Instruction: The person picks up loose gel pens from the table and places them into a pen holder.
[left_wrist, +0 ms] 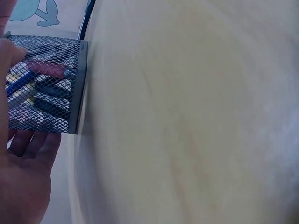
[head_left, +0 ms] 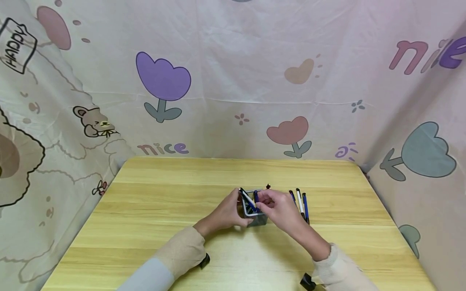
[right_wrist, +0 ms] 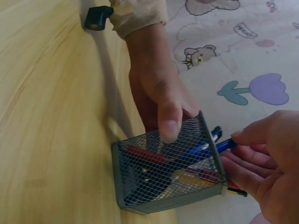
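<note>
My left hand [right_wrist: 156, 100] holds the mesh pen cup [right_wrist: 168, 172] on the bench [head_left: 164, 210]; my right hand [head_left: 278, 208] pinches a blue pen [right_wrist: 205, 148] inside it, among red and blue pens.

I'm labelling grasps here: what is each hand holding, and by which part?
The left hand grips the mesh pen holder by its side wall, thumb near the rim. The right hand pinches a blue pen by its upper end.

The backdrop cloth [head_left: 233, 81] is showing "HAPPY" in a tilted black frame [head_left: 17, 45] at the far left. "nice" [head_left: 163, 148] is running along the cloth just above the table's far left corner, and part of another "nice" [head_left: 426, 54] is showing at the far right.
</note>
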`<state>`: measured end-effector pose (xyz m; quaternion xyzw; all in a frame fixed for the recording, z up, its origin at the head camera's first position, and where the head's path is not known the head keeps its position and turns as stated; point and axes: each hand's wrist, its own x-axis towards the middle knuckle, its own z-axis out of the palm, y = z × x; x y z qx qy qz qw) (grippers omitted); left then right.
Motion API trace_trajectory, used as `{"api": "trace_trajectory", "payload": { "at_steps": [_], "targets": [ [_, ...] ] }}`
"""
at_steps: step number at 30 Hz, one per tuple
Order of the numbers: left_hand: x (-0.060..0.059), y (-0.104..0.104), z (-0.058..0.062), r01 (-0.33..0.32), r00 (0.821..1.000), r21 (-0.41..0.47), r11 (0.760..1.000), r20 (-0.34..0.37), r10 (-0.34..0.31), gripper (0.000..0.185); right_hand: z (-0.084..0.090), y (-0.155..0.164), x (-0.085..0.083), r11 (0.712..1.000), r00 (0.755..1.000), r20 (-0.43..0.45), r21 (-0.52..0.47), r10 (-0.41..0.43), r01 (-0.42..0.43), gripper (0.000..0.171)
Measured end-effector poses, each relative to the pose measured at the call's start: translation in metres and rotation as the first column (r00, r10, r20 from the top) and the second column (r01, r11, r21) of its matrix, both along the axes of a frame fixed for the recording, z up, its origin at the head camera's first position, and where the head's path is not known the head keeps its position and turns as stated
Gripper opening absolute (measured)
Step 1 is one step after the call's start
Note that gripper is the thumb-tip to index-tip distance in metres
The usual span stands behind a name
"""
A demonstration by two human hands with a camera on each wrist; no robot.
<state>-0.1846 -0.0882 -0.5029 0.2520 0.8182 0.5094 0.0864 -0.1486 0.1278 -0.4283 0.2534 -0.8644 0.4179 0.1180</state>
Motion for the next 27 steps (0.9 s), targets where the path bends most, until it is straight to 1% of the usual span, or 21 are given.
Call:
{"api": "trace_trajectory", "payload": {
  "at_steps": [4, 7, 14, 18, 22, 27],
  "targets": [
    [0.001, 0.000, 0.001, 0.001, 1.000, -0.014, 1.000, -0.022, -0.001, 0.073, -0.003, -0.002, 0.000, 0.998, 1.000, -0.011, 0.059, 0.020, -0.020, 0.015],
    [0.001, 0.000, 0.001, -0.005, 1.000, -0.008, 1.000, -0.030, 0.005, 0.073, -0.003, -0.004, -0.001, 0.994, 0.999, -0.024, 0.104, 0.033, -0.031, 0.014],
    [0.002, 0.001, 0.002, -0.021, 1.000, -0.003, 1.000, -0.019, 0.021, 0.069, 0.000, -0.011, -0.004, 0.979, 0.999, -0.023, 0.200, 0.042, -0.037, 0.012],
    [0.002, 0.000, 0.002, -0.024, 0.999, -0.016, 1.000, -0.022, 0.024, 0.068, 0.000, -0.012, -0.004, 0.966, 0.997, -0.055, 0.255, 0.052, -0.036, 0.012],
    [0.002, 0.000, 0.002, -0.024, 1.000, -0.010, 1.000, -0.021, 0.023, 0.068, -0.001, -0.013, -0.004, 0.961, 0.995, -0.075, 0.274, 0.064, -0.041, 0.012],
    [0.001, 0.001, 0.002, -0.011, 1.000, -0.002, 1.000, -0.017, 0.011, 0.069, 0.000, -0.011, -0.003, 0.963, 0.992, -0.096, 0.266, 0.079, -0.051, 0.011]
  ]
}}
